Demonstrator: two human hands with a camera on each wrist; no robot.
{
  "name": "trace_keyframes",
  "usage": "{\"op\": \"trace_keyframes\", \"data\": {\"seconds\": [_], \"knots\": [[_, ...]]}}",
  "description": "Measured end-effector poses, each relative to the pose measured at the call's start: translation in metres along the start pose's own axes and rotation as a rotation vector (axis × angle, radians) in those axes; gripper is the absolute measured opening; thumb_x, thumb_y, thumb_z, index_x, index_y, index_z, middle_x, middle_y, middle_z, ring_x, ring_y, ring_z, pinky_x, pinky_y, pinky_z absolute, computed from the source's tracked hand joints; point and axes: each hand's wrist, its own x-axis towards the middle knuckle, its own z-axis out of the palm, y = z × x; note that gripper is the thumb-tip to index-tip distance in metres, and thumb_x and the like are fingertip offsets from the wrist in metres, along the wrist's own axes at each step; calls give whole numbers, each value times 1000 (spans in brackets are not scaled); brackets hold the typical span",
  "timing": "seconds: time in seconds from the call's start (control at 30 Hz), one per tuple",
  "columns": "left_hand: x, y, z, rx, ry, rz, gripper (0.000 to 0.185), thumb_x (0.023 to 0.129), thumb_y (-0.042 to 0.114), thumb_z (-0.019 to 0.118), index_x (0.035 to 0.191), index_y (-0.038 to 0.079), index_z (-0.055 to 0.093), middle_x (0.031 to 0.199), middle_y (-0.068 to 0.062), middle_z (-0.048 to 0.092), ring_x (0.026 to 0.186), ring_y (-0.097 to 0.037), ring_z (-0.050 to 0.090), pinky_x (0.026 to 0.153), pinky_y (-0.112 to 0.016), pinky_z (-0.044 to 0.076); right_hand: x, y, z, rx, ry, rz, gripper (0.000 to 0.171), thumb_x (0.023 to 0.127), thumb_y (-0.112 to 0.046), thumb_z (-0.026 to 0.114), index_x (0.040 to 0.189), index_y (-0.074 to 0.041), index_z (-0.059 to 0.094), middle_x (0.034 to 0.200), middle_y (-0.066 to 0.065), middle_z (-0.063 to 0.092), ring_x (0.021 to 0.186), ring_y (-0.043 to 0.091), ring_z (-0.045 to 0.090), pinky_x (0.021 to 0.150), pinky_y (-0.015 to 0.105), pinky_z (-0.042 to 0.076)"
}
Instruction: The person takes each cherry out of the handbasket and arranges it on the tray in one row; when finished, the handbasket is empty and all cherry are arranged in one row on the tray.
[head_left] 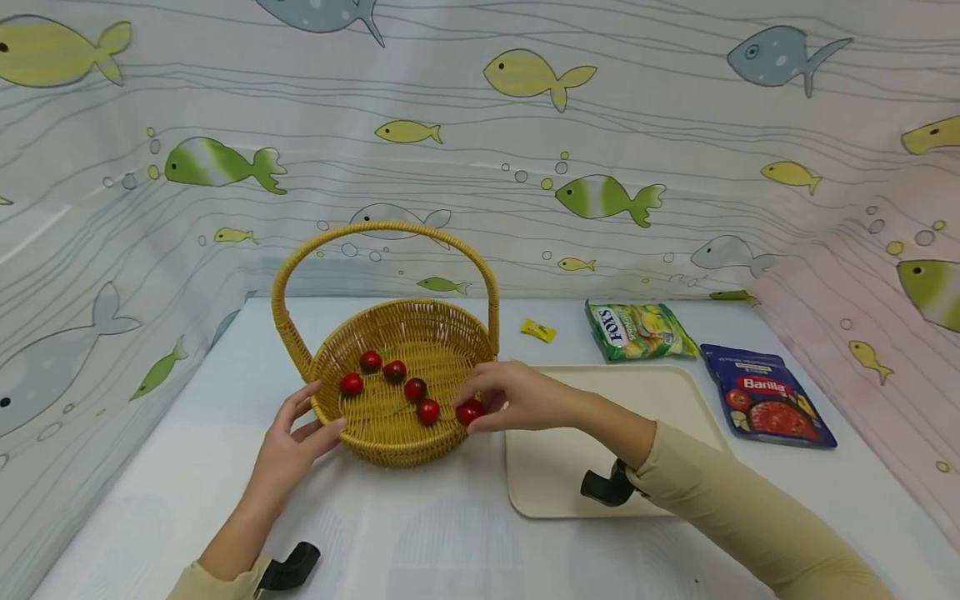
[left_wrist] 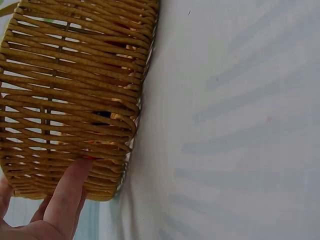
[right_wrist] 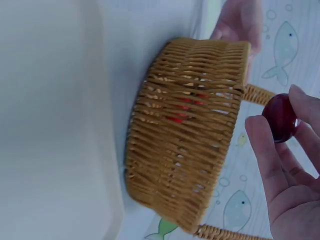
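Note:
A round wicker basket (head_left: 408,454) with a tall hoop handle stands on the table; several shiny red cherries (head_left: 427,411) lie inside. My left hand (head_left: 288,437) rests its spread fingers against the basket's left side. In the left wrist view its thumb (left_wrist: 70,192) lies straight against the woven wall. Over the basket's right rim, my right hand (head_left: 517,398) pinches a dark red cherry (right_wrist: 281,118) between thumb and fingertips. The right wrist view shows that cherry held above rim level, apart from the wicker.
Right of the basket lies a cream tray (head_left: 555,475). A small yellow wrapped candy (head_left: 538,330), a green Fox's bag (head_left: 637,331) and a blue Barilla pouch (head_left: 767,396) lie farther back and right. Fish-patterned walls (head_left: 480,167) enclose the table's back and sides.

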Motion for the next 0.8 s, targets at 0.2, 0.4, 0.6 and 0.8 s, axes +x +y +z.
{"op": "trace_keyframes", "data": {"seconds": [0.2,0.4,0.6,0.8], "knots": [[-2,0,0,26,17,6,77,89,29,64,149,15,17,146,-21,19,124,-37,39,79,-20,50,-24,9,-3,124,40,46,32,80,-6,73,110,-4,64,102,1,57,88,10,61,76,26,54],[-2,1,-1,41,25,11,78,89,33,64,148,15,17,146,-22,19,124,-37,38,79,-18,49,-43,22,-4,147,90,52,34,79,-2,73,111,-5,64,101,5,58,88,15,63,75,27,54],[-1,0,0,42,20,9,77,90,32,63,149,16,16,146,-21,19,125,-37,38,80,-19,50,-54,40,-3,123,124,99,33,77,-1,74,109,-3,64,99,6,58,85,16,63,73,27,54],[0,0,1,34,7,8,77,91,29,62,149,16,14,147,-22,17,125,-37,38,79,-18,49,-60,61,-2,72,127,161,33,76,-1,75,107,-1,64,99,4,58,84,16,62,73,25,54]]}}
